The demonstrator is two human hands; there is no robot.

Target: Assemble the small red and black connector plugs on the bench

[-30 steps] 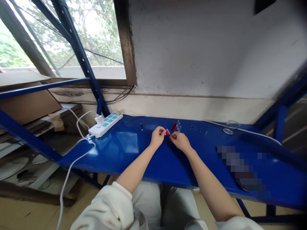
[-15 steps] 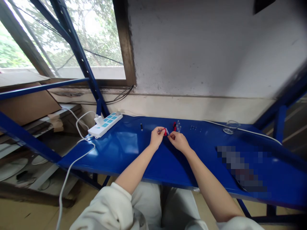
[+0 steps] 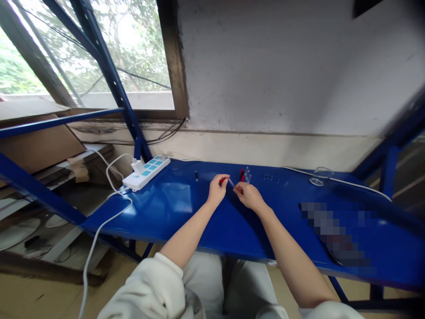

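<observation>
Over the middle of the blue table, my left hand [image 3: 218, 189] pinches a small red pen-like part [image 3: 223, 180] between thumb and fingers. A short clear tube [image 3: 231, 182] slants between the two hands, roughly in line with the red part. Its lower end is at the fingertips of my right hand [image 3: 246, 194], which are closed on it. Whether the red part and the tube are joined is too small to tell. Just beyond my right hand lie several red and black pieces [image 3: 242, 175] and several clear tubes [image 3: 247, 173].
A small black-and-clear piece [image 3: 196, 176] stands left of my hands. Tiny clear bits [image 3: 268, 177] lie to the right, with a clear round container [image 3: 317, 181] farther over. A white power strip [image 3: 146, 173] with a cable is at the left; a blurred-out dark item [image 3: 335, 235] lies front right.
The red part has tipped from upright to lying nearly level in my left fingers, and the clear tube now lines up with it. My right hand has shifted slightly right.
</observation>
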